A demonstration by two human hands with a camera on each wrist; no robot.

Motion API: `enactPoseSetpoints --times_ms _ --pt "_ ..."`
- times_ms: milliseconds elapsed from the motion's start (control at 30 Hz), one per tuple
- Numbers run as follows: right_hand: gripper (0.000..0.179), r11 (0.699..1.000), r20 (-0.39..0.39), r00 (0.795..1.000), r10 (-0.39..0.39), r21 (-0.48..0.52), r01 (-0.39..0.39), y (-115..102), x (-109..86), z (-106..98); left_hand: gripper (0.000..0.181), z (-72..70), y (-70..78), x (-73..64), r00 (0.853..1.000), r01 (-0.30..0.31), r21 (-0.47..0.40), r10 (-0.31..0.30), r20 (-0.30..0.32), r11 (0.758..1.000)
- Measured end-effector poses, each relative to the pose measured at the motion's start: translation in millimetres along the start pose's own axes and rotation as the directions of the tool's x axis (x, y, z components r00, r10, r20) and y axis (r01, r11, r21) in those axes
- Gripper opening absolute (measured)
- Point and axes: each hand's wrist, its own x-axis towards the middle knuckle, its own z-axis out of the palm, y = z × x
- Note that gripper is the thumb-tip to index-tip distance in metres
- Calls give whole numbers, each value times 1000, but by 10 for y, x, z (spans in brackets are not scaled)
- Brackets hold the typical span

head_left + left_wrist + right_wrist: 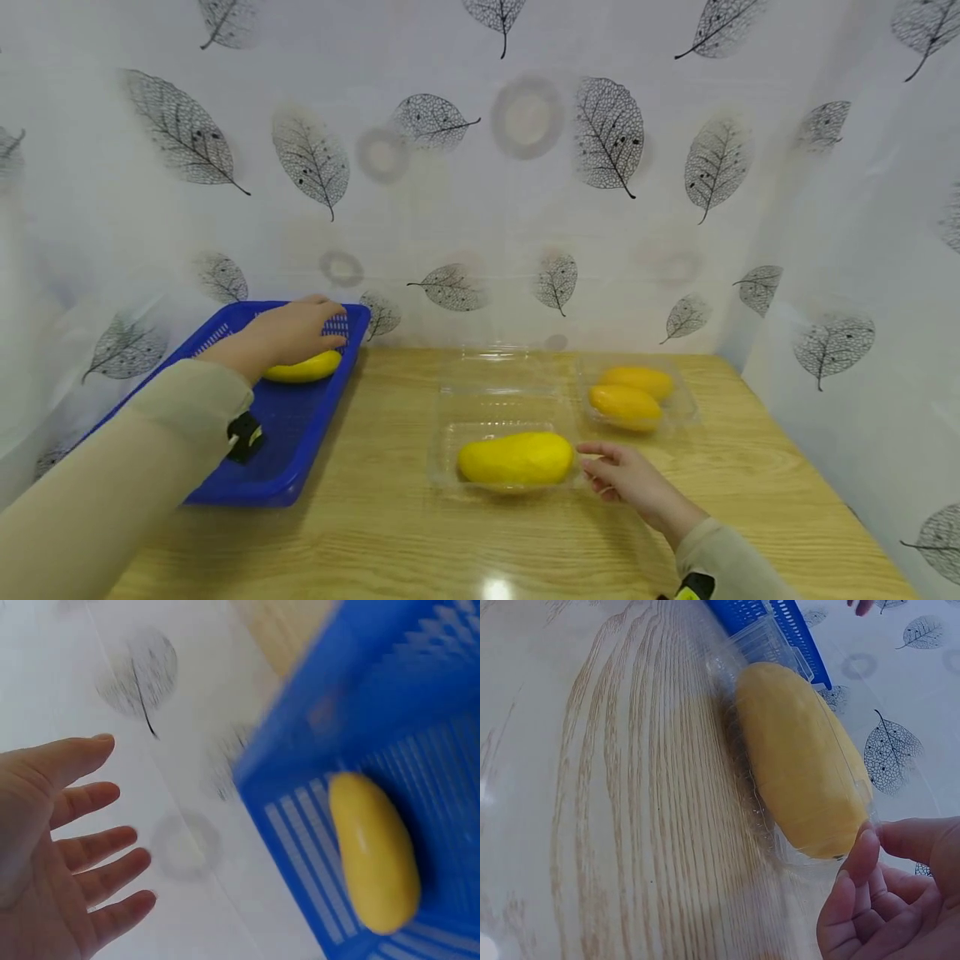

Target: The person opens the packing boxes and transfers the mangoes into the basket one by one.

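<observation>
My left hand [288, 333] hovers over the far end of a blue plastic basket [285, 479], fingers spread and holding nothing. Inside the basket lies a smooth yellow oblong fruit [375, 855], just beyond that hand; in the head view the wrist partly covers the fruit [307, 368]. A clear plastic clamshell box [442, 482] stands mid-table with its lid [498, 371] folded back. One big yellow oblong fruit [517, 458] fills the box's front part. At the box's right edge, thumb and forefinger of my right hand [892, 892] pinch the thin plastic rim.
Behind my right hand, a second clear box [686, 408] contains two orange-yellow fruits [626, 404]. The wood-grain table [390, 542] meets a leaf-patterned white sheet [480, 208] at the back and right. The basket stands along the left side.
</observation>
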Motion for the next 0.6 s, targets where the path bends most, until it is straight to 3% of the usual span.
enactPoseSetpoints --times_ms 133,267,400,600 --pt "48 1000 -2 1000 -2 -2 2 -5 -2 2 51 14 271 27 998 -40 47 42 -44 998" --pt "48 1000 -2 1000 -1 -2 1 -3 -2 9 49 88 484 79 993 -101 82 105 -48 991" --pt "49 1000 -7 1000 -2 -6 2 -3 0 8 47 183 668 162 986 -161 111 165 -22 981" --pt "49 1000 -6 1000 2 -8 -2 -11 -9 -8 47 293 924 246 979 -205 90 203 28 975"
